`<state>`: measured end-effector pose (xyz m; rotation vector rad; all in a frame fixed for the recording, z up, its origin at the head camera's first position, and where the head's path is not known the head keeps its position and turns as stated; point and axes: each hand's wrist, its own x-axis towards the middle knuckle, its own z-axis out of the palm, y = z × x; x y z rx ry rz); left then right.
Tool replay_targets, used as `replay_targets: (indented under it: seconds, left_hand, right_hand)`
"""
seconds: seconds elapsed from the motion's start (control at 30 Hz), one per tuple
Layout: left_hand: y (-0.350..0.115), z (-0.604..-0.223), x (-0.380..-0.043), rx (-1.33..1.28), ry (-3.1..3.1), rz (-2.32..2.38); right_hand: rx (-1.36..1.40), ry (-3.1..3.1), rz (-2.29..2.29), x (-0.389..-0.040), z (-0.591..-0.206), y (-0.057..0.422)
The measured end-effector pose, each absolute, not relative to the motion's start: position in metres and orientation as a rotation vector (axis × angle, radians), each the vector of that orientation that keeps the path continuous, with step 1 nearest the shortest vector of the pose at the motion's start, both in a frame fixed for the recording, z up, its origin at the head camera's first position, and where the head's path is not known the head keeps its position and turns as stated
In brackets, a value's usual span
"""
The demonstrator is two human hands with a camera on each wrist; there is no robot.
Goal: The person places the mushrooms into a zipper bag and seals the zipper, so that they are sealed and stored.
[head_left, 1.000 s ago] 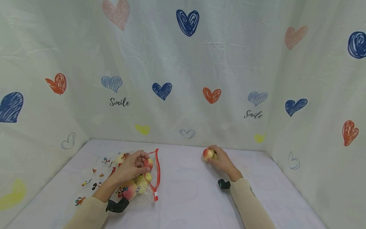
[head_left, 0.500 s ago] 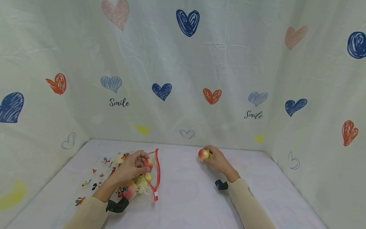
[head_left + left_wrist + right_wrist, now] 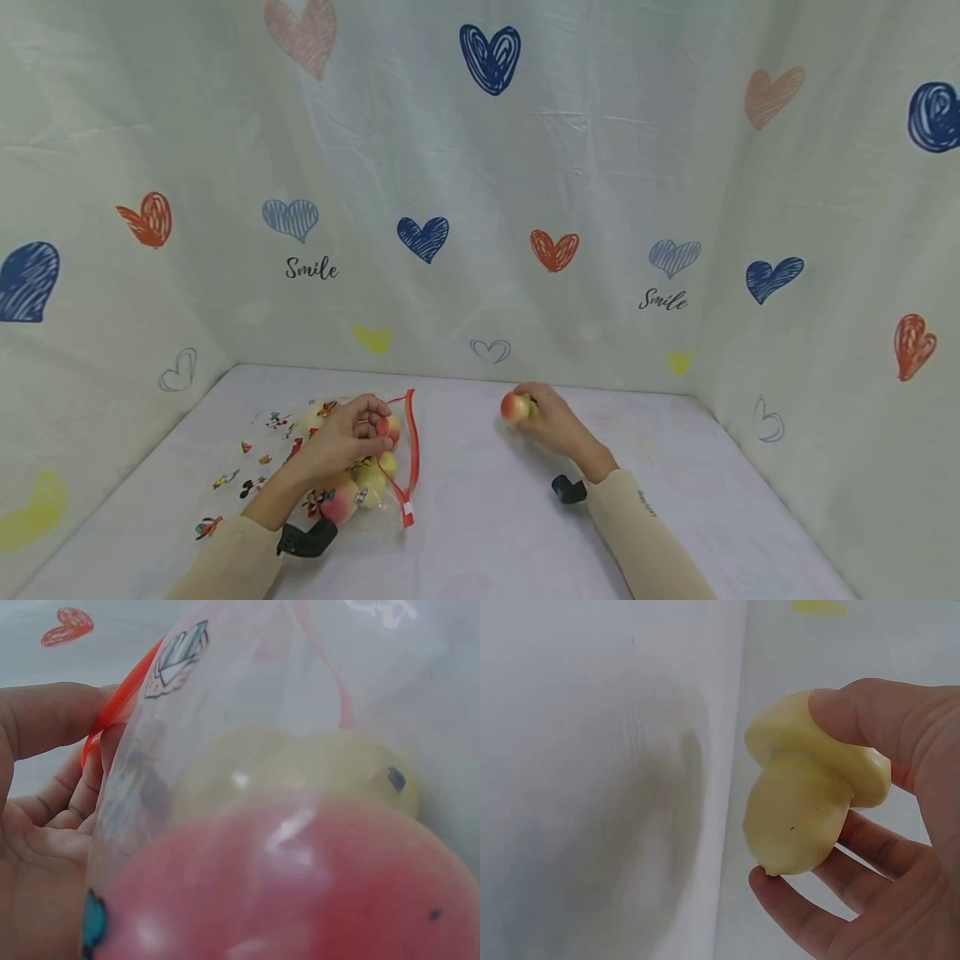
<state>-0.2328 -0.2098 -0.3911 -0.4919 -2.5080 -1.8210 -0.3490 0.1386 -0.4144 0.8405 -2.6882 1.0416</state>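
Note:
My left hand (image 3: 348, 437) pinches the red edge (image 3: 124, 697) of a clear zip bag (image 3: 169, 750) printed with cartoon figures. In the left wrist view a large red fruit (image 3: 300, 885) lies inside it, with pale yellow pieces (image 3: 285, 769) behind. A pink-and-yellow peach (image 3: 340, 500) shows through the bag in the head view. Right of the bag, my right hand (image 3: 551, 417) holds a mushroom-shaped piece (image 3: 516, 407) above the table. Its top is red and yellow. The right wrist view shows its pale yellow underside and stubby stem (image 3: 799, 814), between thumb and fingers.
The bag's red zip strip (image 3: 415, 458) stands out towards the right, with a white slider (image 3: 408, 512) at its near end. A white cloth covers the table (image 3: 480, 517). Behind it hangs a white curtain (image 3: 480, 167) printed with hearts.
My right hand has moved left across the table, carrying the mushroom-shaped piece towards the bag. The left hand and the bag have stayed in place.

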Motion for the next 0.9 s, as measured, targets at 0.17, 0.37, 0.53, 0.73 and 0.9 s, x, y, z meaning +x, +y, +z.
replay_targets:
  seconds: [0.17, 0.37, 0.53, 0.73, 0.9]
  left_hand:
    - [-0.211, -0.393, -0.234, -0.508, -2.504, -1.820]
    - [-0.211, -0.393, -0.235, -0.502, -2.509, -1.807]
    - [-0.211, -0.393, -0.234, -0.488, -2.512, -1.811]
    - [-0.211, -0.393, -0.233, -0.489, -2.505, -1.815]
    - [-0.210, -0.393, -0.233, -0.488, -2.504, -1.820]
  right_hand:
    - [0.877, -2.681, 1.044, -0.345, -0.415, 0.134]
    - [0.886, -2.689, 1.061, -0.340, -0.414, 0.127]
    - [0.917, -2.695, 1.019, -0.338, -0.415, 0.122]
    - [1.001, -2.681, 0.990, -0.335, -0.415, 0.117]
    - [1.060, -2.659, 0.962, -0.332, -0.417, 0.113]
